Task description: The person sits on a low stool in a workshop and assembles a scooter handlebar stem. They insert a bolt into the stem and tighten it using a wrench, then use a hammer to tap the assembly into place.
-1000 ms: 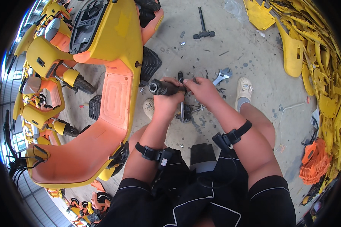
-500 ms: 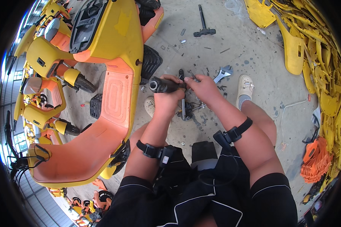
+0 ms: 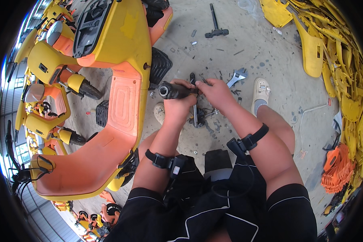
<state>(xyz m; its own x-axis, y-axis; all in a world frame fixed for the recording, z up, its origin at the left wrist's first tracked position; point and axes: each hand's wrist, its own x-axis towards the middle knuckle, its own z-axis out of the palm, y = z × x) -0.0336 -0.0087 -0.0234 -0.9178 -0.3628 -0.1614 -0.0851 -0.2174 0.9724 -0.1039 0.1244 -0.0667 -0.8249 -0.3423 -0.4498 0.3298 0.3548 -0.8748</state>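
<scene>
My left hand (image 3: 180, 102) is closed around a black cylinder (image 3: 170, 90) with a round, hollow-looking end pointing left. Beside it, my right hand (image 3: 217, 93) is closed, its thumb and fingertips pinching a thin dark metal piece (image 3: 204, 80) near the cylinder's far end. What that piece is, I cannot make out. A dark metal part with a round eye (image 3: 192, 76) shows just beyond my fingers. Below the hands are a shiny metal rod (image 3: 195, 116) and a dark mechanical part (image 3: 201, 121), partly hidden. An adjustable wrench (image 3: 236, 78) lies on the floor to the right.
A yellow and orange scooter body (image 3: 127, 97) stands close on my left, with more scooters (image 3: 48, 66) behind. A T-shaped black metal stem (image 3: 216, 30) lies farther ahead. Yellow panels (image 3: 347, 76) are heaped at right, near stacked orange parts (image 3: 338, 169). Small bolts (image 3: 237, 94) litter the floor.
The thin metal piece in my right fingers has tilted slightly. Both hands keep nearly the same place and grip; the whole view has shifted a little.
</scene>
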